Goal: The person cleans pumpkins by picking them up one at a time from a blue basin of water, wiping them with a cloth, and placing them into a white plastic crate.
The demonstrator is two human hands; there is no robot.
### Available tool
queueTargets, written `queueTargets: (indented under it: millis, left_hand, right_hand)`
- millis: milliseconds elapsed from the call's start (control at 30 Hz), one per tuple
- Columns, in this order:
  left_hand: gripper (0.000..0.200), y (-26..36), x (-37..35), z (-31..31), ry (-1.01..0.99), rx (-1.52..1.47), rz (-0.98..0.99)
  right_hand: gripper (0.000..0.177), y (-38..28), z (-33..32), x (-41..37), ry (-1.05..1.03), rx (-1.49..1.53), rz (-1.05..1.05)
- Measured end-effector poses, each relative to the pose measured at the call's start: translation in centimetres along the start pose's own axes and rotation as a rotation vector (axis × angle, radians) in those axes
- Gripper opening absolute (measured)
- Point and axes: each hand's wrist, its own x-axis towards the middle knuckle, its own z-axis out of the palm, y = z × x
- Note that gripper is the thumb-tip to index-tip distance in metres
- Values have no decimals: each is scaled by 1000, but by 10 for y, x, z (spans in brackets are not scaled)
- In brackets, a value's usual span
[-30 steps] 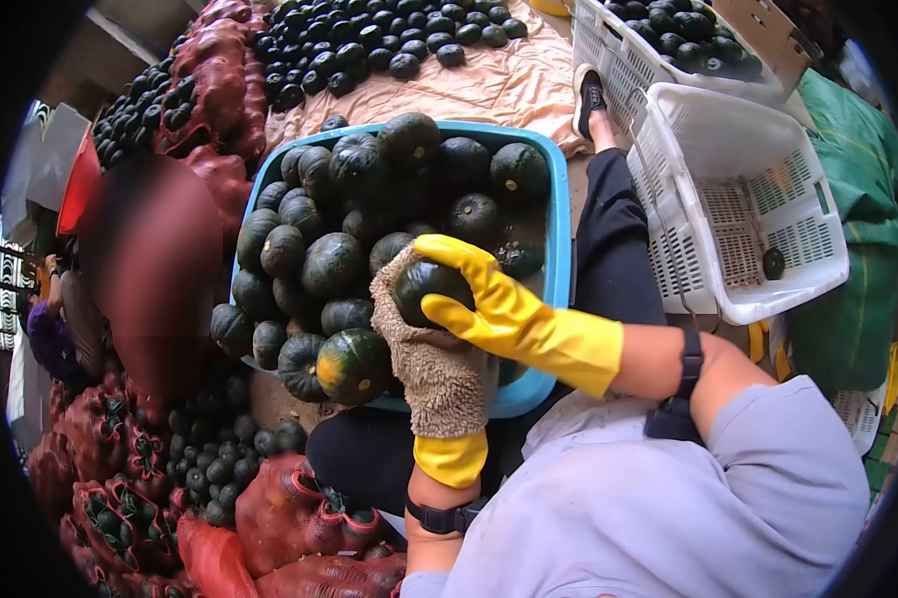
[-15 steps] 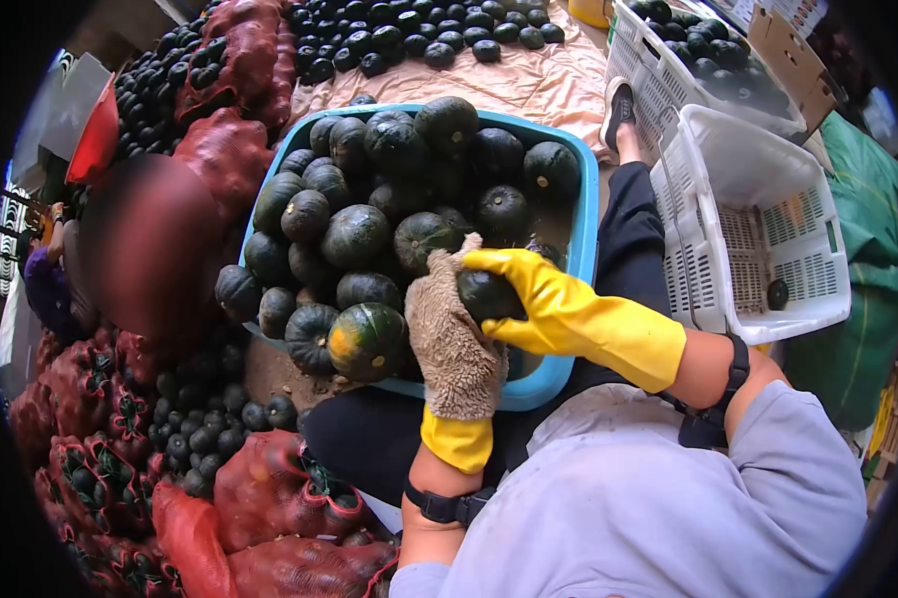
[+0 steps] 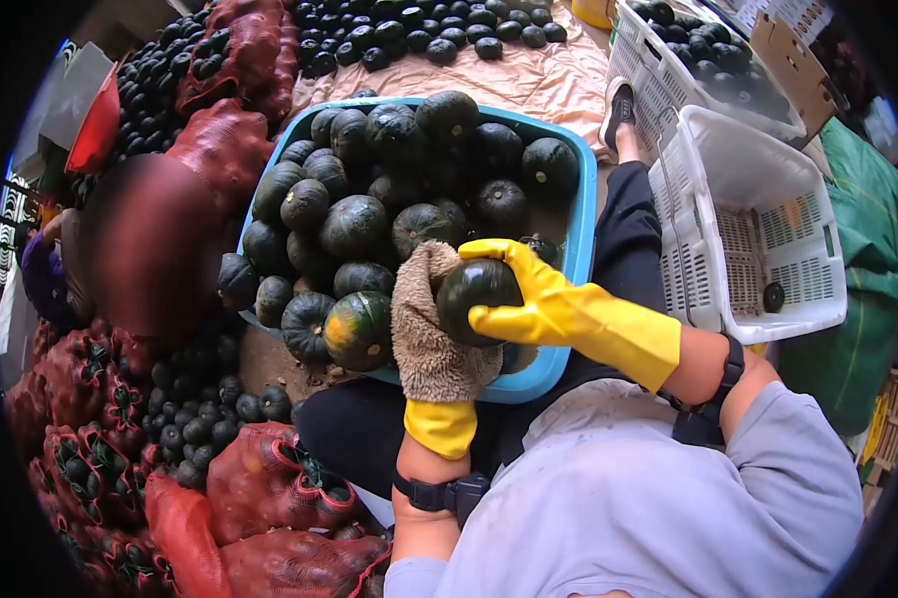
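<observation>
A dark green kabocha squash [image 3: 477, 299] is held above the near edge of a blue tub [image 3: 587, 229]. My right hand [image 3: 529, 299], in a long yellow rubber glove, grips its right side with fingers on top and thumb below. A fluffy brown cloth [image 3: 434, 334] covers my left hand [image 3: 439, 374] and presses against the squash's left side. Only the yellow cuff shows below the cloth; the fingers are hidden beneath it. Several more squashes [image 3: 354, 227] are heaped in the tub, one with an orange patch [image 3: 359, 331] close to the cloth.
White plastic crates [image 3: 758, 229] stand at right, one with a small squash inside, beside a green sack [image 3: 858, 299]. Red mesh sacks [image 3: 280, 478] and loose squashes [image 3: 195, 429] lie at left. Rows of squashes [image 3: 439, 50] rest on a sheet [image 3: 529, 85] behind. Another person [image 3: 45, 269] is at far left.
The squash has turned between my hands and shows more of its surface. My cloth-covered left hand has shifted slightly left and down, and the right thumb has moved across the squash.
</observation>
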Motion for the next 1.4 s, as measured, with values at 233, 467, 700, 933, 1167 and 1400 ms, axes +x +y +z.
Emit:
queueTargets:
  millis: [233,467,700,933,1167,1400]
  left_hand:
    - [64,10,22,29,286,-122,-262]
    - [36,16,10,-6,54,406,149]
    - [19,10,-11,-10,-83,609,275]
    - [16,-21,5,25,-354,136,-243]
    - [23,-47,-14,53,83,281,-47]
    - [15,-50,-2,58,248,-669,-428]
  right_hand:
    - [70,60,36,27,544,-253,-387]
    - [54,48,30,-4,112,895,268]
    - [75,10,-111,-44,101,1799,-34]
    - [73,90,-176,-10,377,1232,-472]
    - [95,115,-22,144,-19,-1068,371]
    - [80,78,-57,86,-112,424,509]
